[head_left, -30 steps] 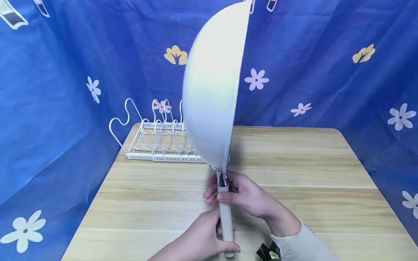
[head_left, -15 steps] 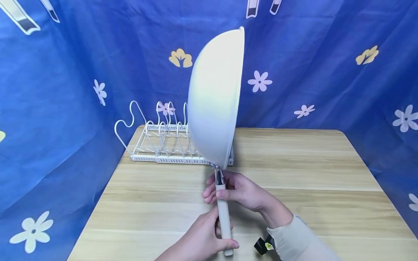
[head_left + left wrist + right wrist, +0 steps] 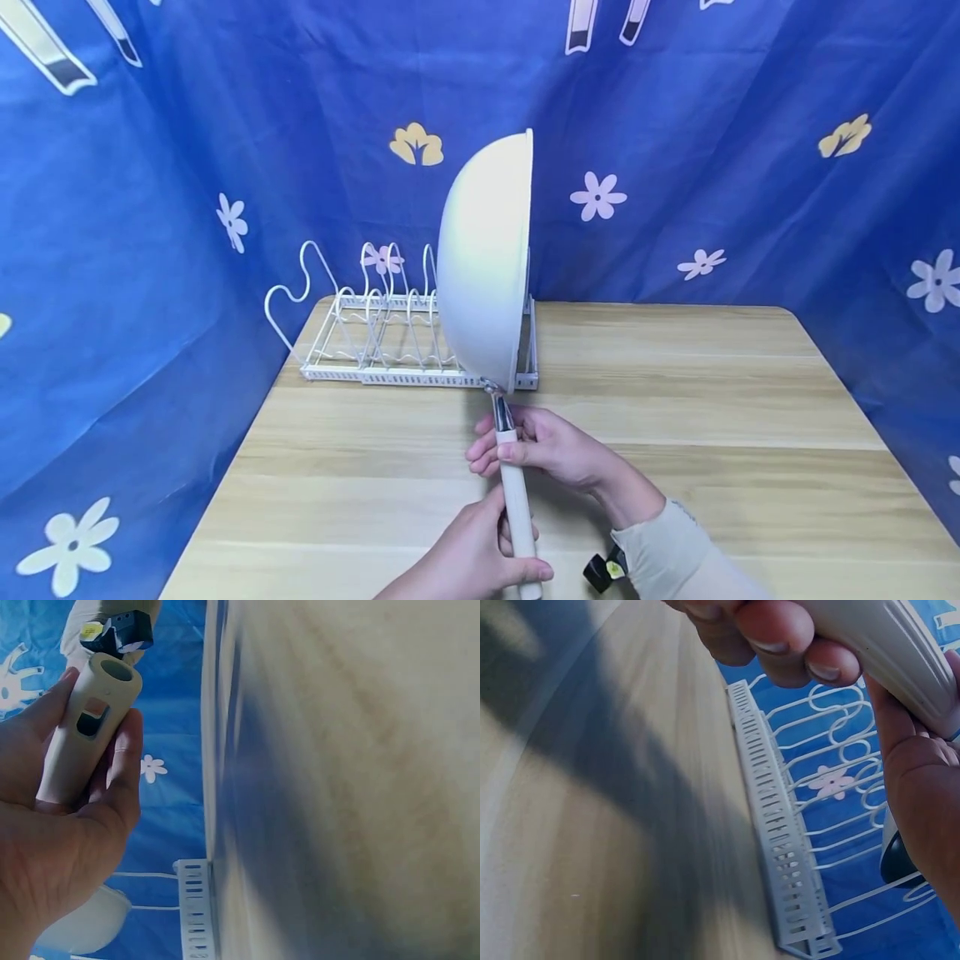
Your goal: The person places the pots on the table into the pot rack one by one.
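White wire rack: rear-left corner of the table. Left hand: curled round the lower end of the handle. White pan: on edge, overlapping the rack's right end in head view; contact unclear. Right hand: partly closed, pinching the handle's upper end. Black device beside the right sleeve: yellow-green label, illegible.

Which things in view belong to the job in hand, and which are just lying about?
Job:
white pan, its handle held by left hand and right hand
probably white rack, overlapped by the pan in the head view

Just around:
wooden tabletop
blue curtain
black device by the right cuff
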A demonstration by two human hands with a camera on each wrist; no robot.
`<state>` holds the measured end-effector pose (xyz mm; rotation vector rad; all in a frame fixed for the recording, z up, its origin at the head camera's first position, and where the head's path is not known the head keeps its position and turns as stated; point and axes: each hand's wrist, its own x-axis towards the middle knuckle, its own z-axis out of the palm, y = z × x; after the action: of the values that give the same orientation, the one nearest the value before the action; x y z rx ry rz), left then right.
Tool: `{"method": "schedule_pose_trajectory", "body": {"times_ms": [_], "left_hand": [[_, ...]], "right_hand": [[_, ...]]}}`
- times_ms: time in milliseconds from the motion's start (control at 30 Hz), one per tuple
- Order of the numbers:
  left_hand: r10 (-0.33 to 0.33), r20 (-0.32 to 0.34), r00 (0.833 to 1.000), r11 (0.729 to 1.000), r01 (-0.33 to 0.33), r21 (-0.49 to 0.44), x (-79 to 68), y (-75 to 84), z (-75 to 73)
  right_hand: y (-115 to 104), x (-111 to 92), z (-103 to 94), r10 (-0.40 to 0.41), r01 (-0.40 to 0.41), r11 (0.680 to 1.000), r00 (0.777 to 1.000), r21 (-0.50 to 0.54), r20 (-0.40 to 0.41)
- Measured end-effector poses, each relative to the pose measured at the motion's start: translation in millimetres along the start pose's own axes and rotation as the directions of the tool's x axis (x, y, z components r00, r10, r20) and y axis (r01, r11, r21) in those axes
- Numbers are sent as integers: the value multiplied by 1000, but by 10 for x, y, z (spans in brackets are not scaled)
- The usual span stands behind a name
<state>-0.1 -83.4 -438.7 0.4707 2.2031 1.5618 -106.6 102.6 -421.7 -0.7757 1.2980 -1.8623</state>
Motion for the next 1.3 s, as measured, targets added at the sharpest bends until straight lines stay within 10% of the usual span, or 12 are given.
{"method": "schedule_pose_trajectory", "body": {"times_ms": [1300], "left_hand": [[-140, 33, 990, 979, 143, -147, 232, -20, 1]], "right_hand": [[224, 95, -267, 108, -84, 975, 988, 204, -107]]}}
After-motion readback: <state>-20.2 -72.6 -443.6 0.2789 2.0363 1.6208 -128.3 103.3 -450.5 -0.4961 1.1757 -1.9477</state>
